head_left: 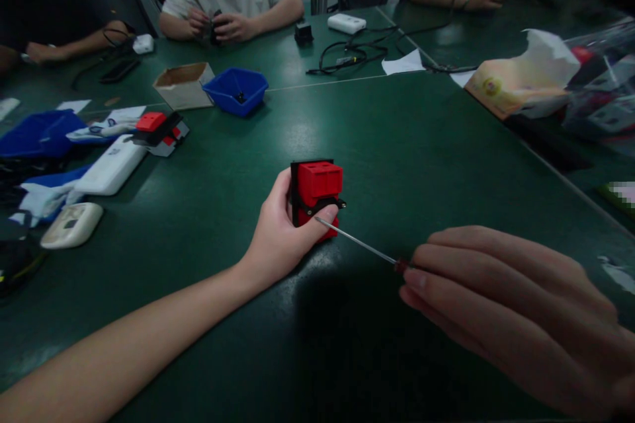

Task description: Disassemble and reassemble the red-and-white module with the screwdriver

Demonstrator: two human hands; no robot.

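Near the middle of the green table, my left hand [278, 228] is closed around a red and black block-shaped part [321, 182], its thumb across the lower front. My right hand [501, 304], at the lower right, pinches the dark red handle of a screwdriver [362, 246]. The thin metal shaft points left, and its tip shows in front of my left thumb. Whether the tip touches the thumb or the part, I cannot tell. Most of the handle is hidden in my right hand.
A blue bin [237, 91] and a cardboard box [184, 86] stand beyond my left hand. Another red and black part [161, 132] lies left, near a white box-like object [113, 165]. Black cables [352, 53] lie at the back. Several people sit around the table.
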